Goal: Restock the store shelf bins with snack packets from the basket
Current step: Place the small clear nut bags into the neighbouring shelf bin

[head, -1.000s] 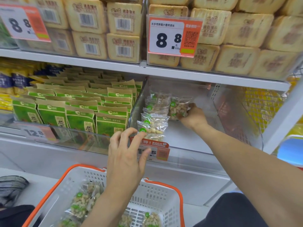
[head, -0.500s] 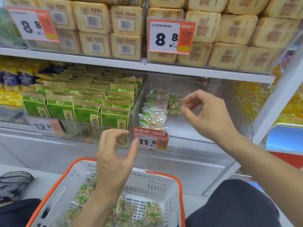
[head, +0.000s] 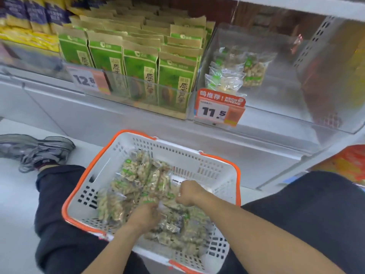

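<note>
A white basket with an orange rim (head: 199, 165) sits between my knees, holding several clear snack packets (head: 134, 171) of pale nuts with green labels. Both hands are down inside it. My left hand (head: 145, 215) has its fingers curled into the packets near the middle. My right hand (head: 188, 192) is curled around a packet just to the right. On the shelf above, a clear bin (head: 280, 99) holds a few of the same packets (head: 227, 76) at its left side, behind an orange 11.5 price tag (head: 219, 107).
Left of the clear bin stand rows of green and tan bags (head: 138, 56) behind a 12.8 tag (head: 87, 80). Yellow and blue packs (head: 29, 20) are at the far left. My shoe (head: 37, 149) and dark trouser legs flank the basket on the white floor.
My right hand left the shelf bin and dropped into the basket. My left hand also went down into the packets. The view tilted downward.
</note>
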### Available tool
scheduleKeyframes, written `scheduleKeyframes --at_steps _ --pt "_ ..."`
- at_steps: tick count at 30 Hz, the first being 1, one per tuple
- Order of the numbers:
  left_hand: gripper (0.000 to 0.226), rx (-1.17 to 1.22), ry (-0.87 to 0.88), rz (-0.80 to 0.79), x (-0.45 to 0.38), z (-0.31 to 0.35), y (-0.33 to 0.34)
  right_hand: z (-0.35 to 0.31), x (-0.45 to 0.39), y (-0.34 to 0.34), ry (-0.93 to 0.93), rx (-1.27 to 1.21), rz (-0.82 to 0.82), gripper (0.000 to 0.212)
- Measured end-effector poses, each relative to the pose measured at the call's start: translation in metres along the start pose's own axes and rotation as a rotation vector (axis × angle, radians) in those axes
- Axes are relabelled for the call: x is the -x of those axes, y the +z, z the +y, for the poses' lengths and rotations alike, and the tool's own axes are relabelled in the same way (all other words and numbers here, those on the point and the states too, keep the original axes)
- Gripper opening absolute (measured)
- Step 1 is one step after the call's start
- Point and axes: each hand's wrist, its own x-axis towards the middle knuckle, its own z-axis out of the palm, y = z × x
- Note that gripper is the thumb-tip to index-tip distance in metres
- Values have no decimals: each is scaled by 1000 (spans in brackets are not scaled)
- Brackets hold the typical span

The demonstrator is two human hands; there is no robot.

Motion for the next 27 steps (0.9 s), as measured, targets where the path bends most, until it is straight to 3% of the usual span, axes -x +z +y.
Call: scheduleKeyframes --at_steps 1,2,4,5,7,9,12,15,20,22,24,25,27 --pt "52 -2 -10 -18 3 -2 4 7 -6 17 66 -29 -1 17" --pt "52 -14 -19 -22 3 -6 7 17 -11 35 131 -65 13 25" --pt "55 -23 -8 7 1 -3 10 35 -14 70 215 -138 6 59" --pt "57 -20 -1 22 -1 -2 11 39 -12 81 204 -203 -24 63" --pt "55 -40 1 29 -2 1 14 38 -8 89 146 -304 -43 56" --pt "51 -56 -11 7 -7 -2 17 37 -10 85 117 -320 -14 35" --pt "51 118 -44 20 -12 -2 14 33 -12 73 71 -322 36 12" --pt "74 356 -135 41 -7 9 3 14 -7 63 -76 -371 46 18" --pt "64 715 -333 160 -13 1 -8 -2 -5 69 -272 -428 -153 20" --pt "64 810 -341 173 -12 -2 -8 10 -10 64 -167 -544 -89 12" --pt "40 834 -332 151 -10 -3 -7 28 -20 58 28 -603 148 15" --pt "24 829 -306 135 -9 -1 -8 39 -26 57 134 -586 232 20" --pt "26 853 -267 111 -5 2 -9 59 -39 60 315 -523 227 40"
